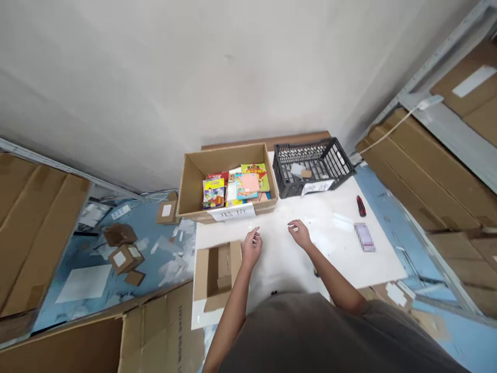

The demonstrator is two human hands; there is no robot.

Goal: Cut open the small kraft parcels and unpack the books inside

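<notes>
Tabletop (277,254) — open carton (224,265), long axis wallward

You've got a plain, dark grey top (303,331) on, matte cloth. Right sleeve (384,321) same colour, short, hem near your elbow. Your left forearm (235,311), right forearm (334,274), left hand (252,248) and right hand (301,235): all bare.

Soft light glares faintly on the table (279,243) (one purple item (365,237) pixelated), with wide-angle edge stretch.

I see one brown carton (217,274), its top open and flaps spread outward, on the tabletop's (279,259) near left corner.
</notes>
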